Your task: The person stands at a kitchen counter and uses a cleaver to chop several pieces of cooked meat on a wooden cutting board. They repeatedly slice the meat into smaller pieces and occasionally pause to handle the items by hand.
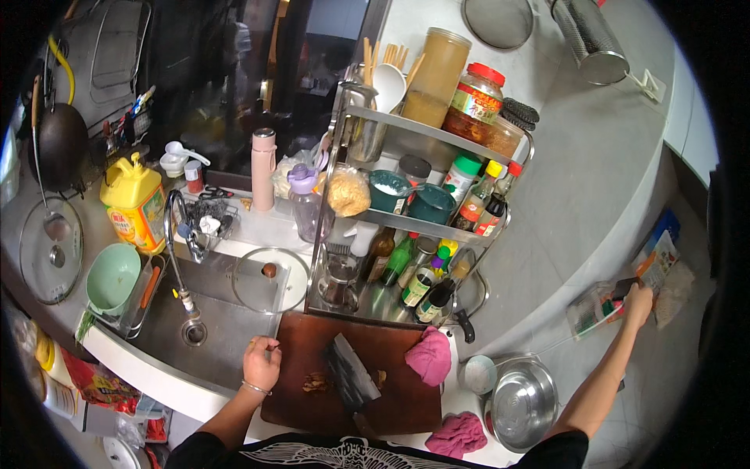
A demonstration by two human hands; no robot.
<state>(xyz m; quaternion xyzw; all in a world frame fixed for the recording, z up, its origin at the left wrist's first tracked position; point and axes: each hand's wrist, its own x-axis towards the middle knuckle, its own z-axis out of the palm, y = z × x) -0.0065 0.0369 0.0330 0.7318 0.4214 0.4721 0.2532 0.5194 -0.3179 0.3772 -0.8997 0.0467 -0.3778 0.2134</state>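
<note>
My left hand, with a bracelet on its wrist, hovers where the sink meets the left edge of a brown cutting board. Its fingers curl loosely; whether the small dark spot at the fingertips is a held thing is unclear. A cleaver lies flat across the board, handle towards me. Small brown pieces sit left of the blade, and another brown piece lies to its right. Far to the right, my right hand grips a small dark object above a clear plastic box.
A stainless sink and glass lid lie left. Behind the board rises a metal rack crowded with bottles and jars. Pink cloths, a black-handled knife, a cup and a metal pot stand right.
</note>
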